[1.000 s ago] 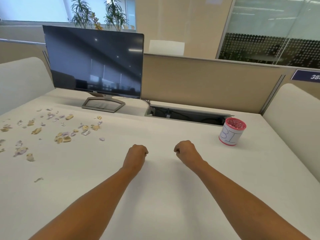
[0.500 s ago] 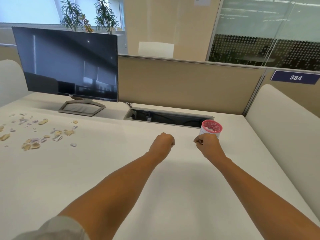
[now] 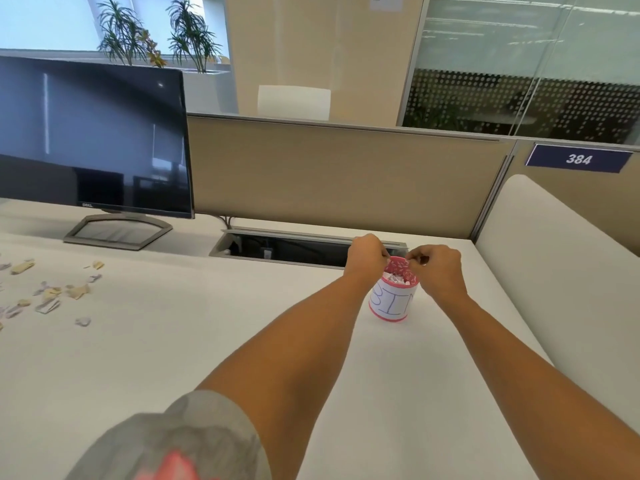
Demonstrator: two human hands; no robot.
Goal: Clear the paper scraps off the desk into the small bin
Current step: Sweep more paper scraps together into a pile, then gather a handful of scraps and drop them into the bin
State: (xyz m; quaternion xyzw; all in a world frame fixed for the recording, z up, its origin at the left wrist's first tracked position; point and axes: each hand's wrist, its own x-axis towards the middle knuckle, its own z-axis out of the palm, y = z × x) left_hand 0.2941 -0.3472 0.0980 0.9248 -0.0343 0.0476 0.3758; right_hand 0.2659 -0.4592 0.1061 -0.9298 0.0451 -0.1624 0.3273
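Holding both hands over the small bin, I had my left hand and right hand at its pink rim, fingers of each pinched shut; what they held was too small to make out, so I could not tell whether scraps were in them.

Risks noted, as judgement:
1. The bin's mouth was narrow and both hands crowded it. Scraps let go off-centre could have fallen onto the bench beside it.
2. The bin looked light, so a knock from either hand could have tipped it.
3. It already looked nearly full, so more could have spilled over.

Contents: the bin stood upright at the right of the bench, holding pale scraps up near its rim. The remaining paper scraps lay loose at the far left, well apart from the bin.
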